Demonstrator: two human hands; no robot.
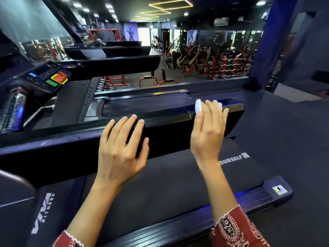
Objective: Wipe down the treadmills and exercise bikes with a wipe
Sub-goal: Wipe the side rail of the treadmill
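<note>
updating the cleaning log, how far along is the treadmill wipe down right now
No surface shows proof of being finished. In hand: the right hand presses a white wipe on the far end of this treadmill's black handrail, the left hand resting flat on the same rail. Probably left: its console, its belt and the treadmills behind; no bike is clearly visible.

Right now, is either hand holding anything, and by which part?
The right hand presses a white wipe under its fingers; the left hand rests on the handrail.
</note>
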